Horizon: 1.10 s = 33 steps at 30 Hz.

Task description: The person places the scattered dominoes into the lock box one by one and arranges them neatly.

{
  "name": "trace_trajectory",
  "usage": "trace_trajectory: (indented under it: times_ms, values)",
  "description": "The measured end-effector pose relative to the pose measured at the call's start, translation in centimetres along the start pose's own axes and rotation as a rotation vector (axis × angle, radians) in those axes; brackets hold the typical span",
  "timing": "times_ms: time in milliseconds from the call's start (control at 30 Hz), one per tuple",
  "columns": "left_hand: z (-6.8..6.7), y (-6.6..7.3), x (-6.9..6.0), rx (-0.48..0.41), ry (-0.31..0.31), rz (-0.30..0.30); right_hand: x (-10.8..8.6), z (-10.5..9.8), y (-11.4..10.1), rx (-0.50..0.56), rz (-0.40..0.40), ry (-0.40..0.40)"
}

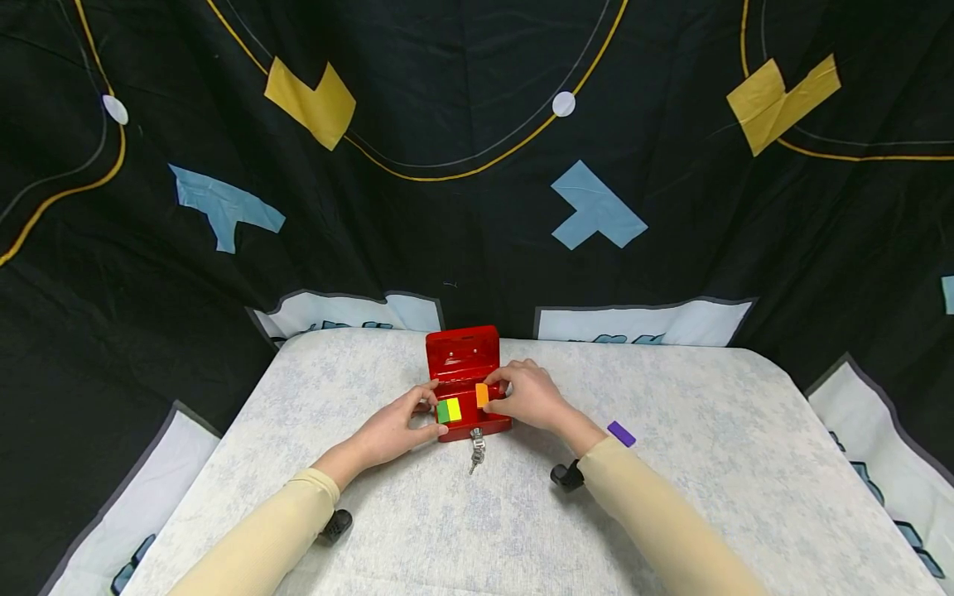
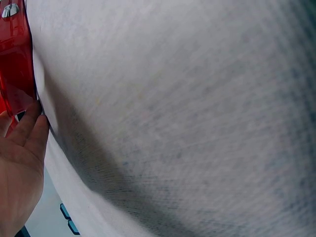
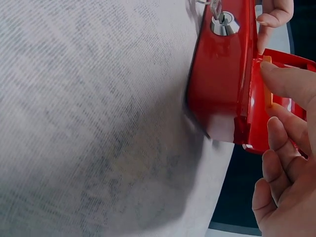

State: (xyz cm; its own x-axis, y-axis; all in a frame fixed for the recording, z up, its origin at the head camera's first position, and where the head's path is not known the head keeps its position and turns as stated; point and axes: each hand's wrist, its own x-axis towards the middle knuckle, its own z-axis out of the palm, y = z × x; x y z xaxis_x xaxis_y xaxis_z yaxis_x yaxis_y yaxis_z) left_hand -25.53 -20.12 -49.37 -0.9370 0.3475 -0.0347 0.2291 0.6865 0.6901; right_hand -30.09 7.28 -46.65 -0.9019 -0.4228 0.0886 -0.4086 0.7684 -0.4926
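A red metal cash box stands with its lid raised. Inside, at the left end, a green block lies beside a yellow block. My left hand rests against the left end of the box, its fingers fairly straight in the left wrist view. Between thumb and fingertip, my right hand pinches an orange block at the right part of the box. A key sits in the front lock, with more keys hanging from it.
A purple block lies on the cloth-covered table, right of the box. Black wrist devices are worn under both forearms. Behind the table hangs a black patterned curtain.
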Motion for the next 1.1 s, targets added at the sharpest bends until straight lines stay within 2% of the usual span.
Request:
trace_trajectory:
  times_ms: [267,667,1100]
  values:
    - [0.0,0.0,0.0,0.003,-0.002,0.001,0.4,0.4,-0.4,-0.003,-0.017,-0.011]
    - [0.1,-0.3,0.2,0.003,0.0,-0.003,1.2,1.5,-0.9,-0.102,-0.054,-0.027]
    - [0.1,-0.1,0.1,-0.001,-0.007,-0.013,1.4,1.8,-1.2,-0.136,-0.08,-0.045]
